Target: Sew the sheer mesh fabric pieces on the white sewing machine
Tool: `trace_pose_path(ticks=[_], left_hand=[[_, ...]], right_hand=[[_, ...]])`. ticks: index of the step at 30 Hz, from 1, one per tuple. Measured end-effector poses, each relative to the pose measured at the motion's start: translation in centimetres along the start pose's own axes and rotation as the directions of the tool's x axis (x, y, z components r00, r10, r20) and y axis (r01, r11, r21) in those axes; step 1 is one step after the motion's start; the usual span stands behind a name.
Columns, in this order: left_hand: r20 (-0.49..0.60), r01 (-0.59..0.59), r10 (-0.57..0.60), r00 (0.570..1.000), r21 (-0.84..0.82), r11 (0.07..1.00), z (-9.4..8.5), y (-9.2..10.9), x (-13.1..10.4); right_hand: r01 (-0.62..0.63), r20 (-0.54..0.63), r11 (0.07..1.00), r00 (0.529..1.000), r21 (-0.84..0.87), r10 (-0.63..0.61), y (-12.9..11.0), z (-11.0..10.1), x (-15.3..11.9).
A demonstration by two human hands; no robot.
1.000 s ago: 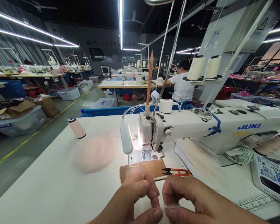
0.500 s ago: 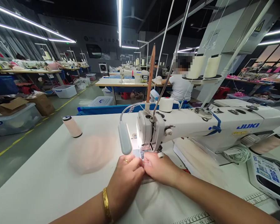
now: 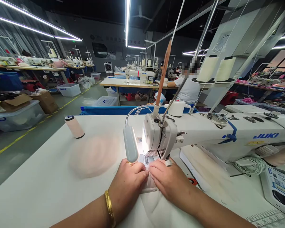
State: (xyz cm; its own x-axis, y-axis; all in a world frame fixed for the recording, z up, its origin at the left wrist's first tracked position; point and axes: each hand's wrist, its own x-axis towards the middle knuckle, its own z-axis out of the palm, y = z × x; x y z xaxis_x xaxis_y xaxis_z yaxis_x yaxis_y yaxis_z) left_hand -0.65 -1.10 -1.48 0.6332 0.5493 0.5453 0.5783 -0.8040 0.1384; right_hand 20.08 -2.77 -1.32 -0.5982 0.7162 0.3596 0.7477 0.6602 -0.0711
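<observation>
In the head view, a white sewing machine [image 3: 199,134] stands with its needle area lit by a small grey lamp [image 3: 130,144]. Thin, sheer whitish fabric [image 3: 154,204] runs from the needle plate toward me. On its left, just in front of the presser foot [image 3: 147,160], my left hand [image 3: 128,180] has its fingers closed on the fabric. My right hand [image 3: 172,182] presses the fabric from the other side with its fingers together, beside the foot. A narrow gap separates the two hands. Fingertips partly hide the fabric's edge.
A peach thread cone [image 3: 74,127] and a sheer peach fabric piece [image 3: 93,156] lie to the left. At the right are pale fabric [image 3: 209,167], a coiled cable [image 3: 249,164] and a control box [image 3: 279,186]. A person [image 3: 186,88] sits at a farther table.
My right hand has drawn slightly away from the left, and its fingers lie straighter. The view has shifted, so the machine appears farther right.
</observation>
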Motion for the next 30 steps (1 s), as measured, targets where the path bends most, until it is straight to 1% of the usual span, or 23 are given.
trace_pose_path(ticks=[4, 8, 12, 19, 25, 30], left_hand=[[0.045, 0.014, -0.015, 0.999, 0.019, 1.000, -0.1, 0.1, 0.1], [0.064, 0.027, -0.031, 0.997, 0.059, 0.998, -0.3, 0.2, 0.3], [0.053, 0.026, -0.031, 0.998, 0.079, 0.997, -0.3, 0.2, 0.4], [0.011, 0.020, -0.021, 1.000, 0.077, 0.997, 0.0, 0.5, 0.0], [0.028, 0.027, -0.029, 0.999, 0.082, 0.996, 0.0, 0.5, -0.2], [0.048, 0.041, -0.044, 0.998, 0.064, 0.997, 0.1, 0.3, -0.1]], right_hand=[[-0.070, -0.031, 0.997, 0.997, -0.037, 0.068, 0.5, -0.2, 0.1], [-0.109, -0.048, 0.994, 0.993, -0.016, 0.108, 0.7, -0.2, 0.0], [-0.116, -0.031, 0.993, 0.993, 0.027, 0.117, 0.9, 0.2, 0.0], [-0.107, -0.053, 0.994, 0.993, 0.037, 0.109, 1.1, 0.5, 0.0], [-0.112, -0.045, 0.994, 0.993, -0.010, 0.111, 1.1, 0.3, 0.1], [-0.117, -0.013, 0.993, 0.993, -0.013, 0.117, 1.2, 0.2, -0.1]])
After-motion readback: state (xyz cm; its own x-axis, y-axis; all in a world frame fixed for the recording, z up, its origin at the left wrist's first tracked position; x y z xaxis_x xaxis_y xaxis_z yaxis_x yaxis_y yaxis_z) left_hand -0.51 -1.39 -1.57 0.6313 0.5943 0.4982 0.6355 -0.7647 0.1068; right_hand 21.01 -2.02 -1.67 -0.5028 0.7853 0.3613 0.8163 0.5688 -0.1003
